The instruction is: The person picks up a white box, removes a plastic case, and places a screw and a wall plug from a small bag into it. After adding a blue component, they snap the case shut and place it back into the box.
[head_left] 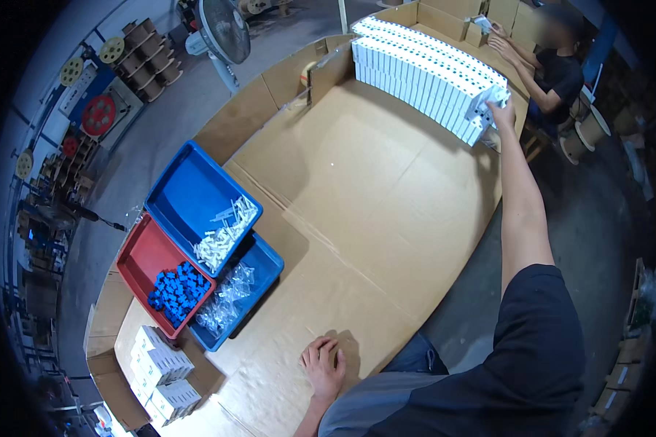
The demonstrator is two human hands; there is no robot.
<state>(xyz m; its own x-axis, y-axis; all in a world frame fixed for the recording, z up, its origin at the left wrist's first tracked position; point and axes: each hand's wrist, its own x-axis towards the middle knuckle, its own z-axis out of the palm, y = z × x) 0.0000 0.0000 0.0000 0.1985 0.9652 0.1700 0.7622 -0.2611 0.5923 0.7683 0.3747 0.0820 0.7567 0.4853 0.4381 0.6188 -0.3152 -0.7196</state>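
I have the right hand (504, 115) out at full stretch, its fingers closed on a white box (497, 95) at the nearer right-hand end of a long row of matching white boxes (415, 73) on the cardboard-covered table (357, 211); from this distance I can't tell whether that box is clear of its neighbours or leaning on them. The left hand (324, 368) rests near the table edge by the body, fingers loosely bent, gripping nothing. I judge the box light and stiff (no weight reaches me back here, so that is a reading from its small, slim shape), with smooth faces that could slide if pinched too lightly. I would take it across two opposite sides, near the middle, with thumb against fingers, and press only moderately in case the walls are thin. The row stands packed tight, so a careless knuckle could tip the end ones. Well apart from it, to the left, sit an upper blue tray (186, 178) with white plastic pieces (226, 234), a red tray (144, 244) with small blue parts (176, 293), and a lower blue tray (273, 256) with clear plastic bags (226, 300).
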